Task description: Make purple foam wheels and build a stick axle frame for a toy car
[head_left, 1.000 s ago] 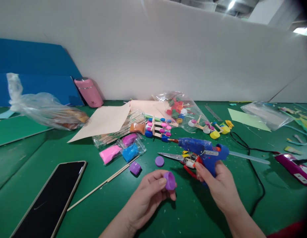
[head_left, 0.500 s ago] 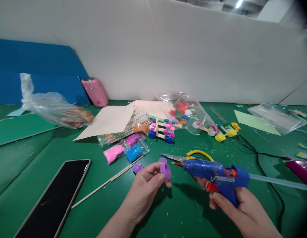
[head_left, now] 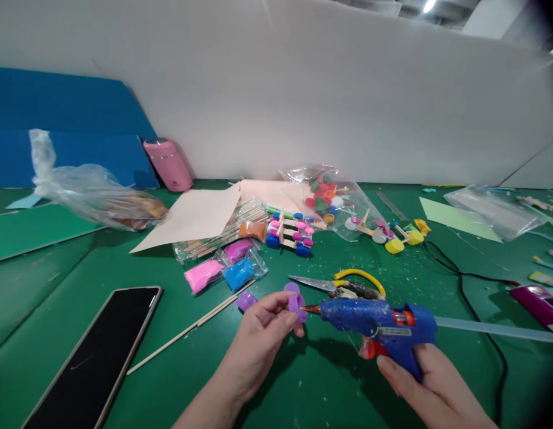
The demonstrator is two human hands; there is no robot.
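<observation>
Between the thumb and fingers of my left hand is a purple bottle cap, its hollow side turned toward the right. My right hand is wrapped around the handle of a blue hot glue gun with a red trigger. The gun's nozzle points left, its tip at the cap; I cannot tell whether they touch. A clear glue stick juts from the gun's back. Just behind the gun lie scissors with yellow handles. Another purple cap rests on the table behind my left hand.
A phone lies at left beside thin wooden sticks. Farther back are clay packets, small clothespin cars, a bag of caps and a pink flask. A black cable runs along the right.
My right hand has brought the glue gun left, so its nozzle now reaches the purple cap. My left hand keeps its hold on the cap, nearly in place.
</observation>
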